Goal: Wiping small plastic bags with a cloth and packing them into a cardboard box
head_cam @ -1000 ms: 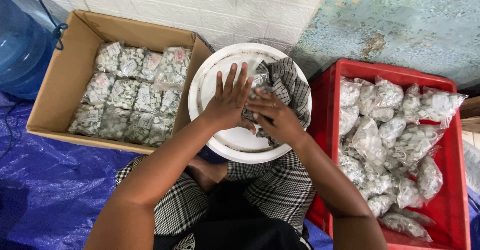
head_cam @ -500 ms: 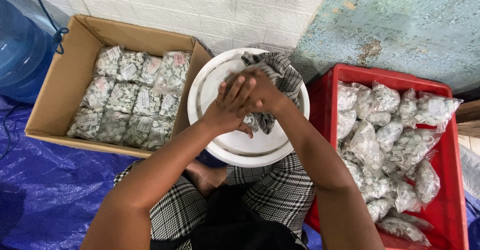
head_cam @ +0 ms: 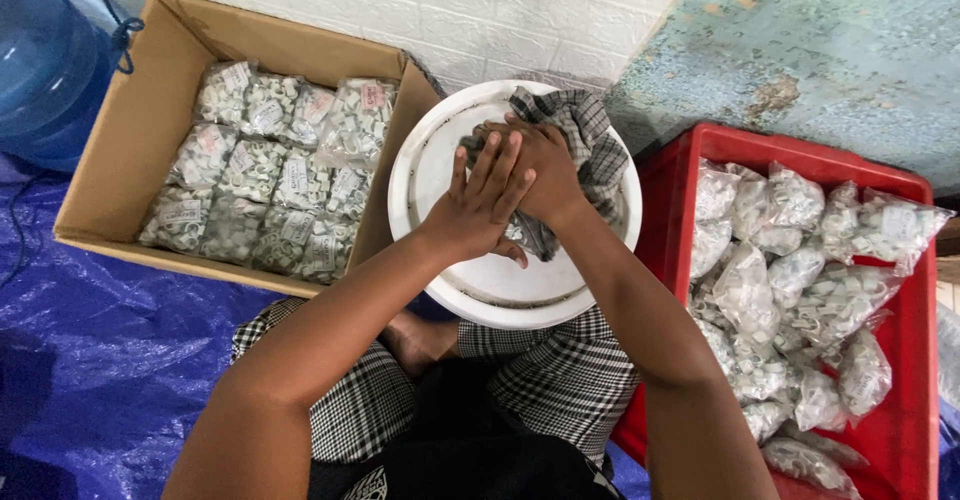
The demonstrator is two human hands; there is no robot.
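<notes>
A round white plastic lid [head_cam: 500, 290] rests on the person's lap, between an open brown cardboard box [head_cam: 130, 160] packed with flat clear bags of small white parts and a red plastic crate [head_cam: 900, 290] heaped with loose bags of the same kind. Across the lid's far half lies a grey-and-white checked cloth [head_cam: 590, 135], its long axis running from the far rim back toward the lap, under both hands.

The left hand [head_cam: 480, 205] lies flat with fingers spread, grasping nothing, laid partly over the right hand [head_cam: 540, 175], which presses down on the cloth; the cloth sits directly beneath the right palm, so that hand is nearer it.

Whether the right fingers curl around anything cannot be told. Whatever lies under the cloth is hidden. The crate's near corner is cut off.
</notes>
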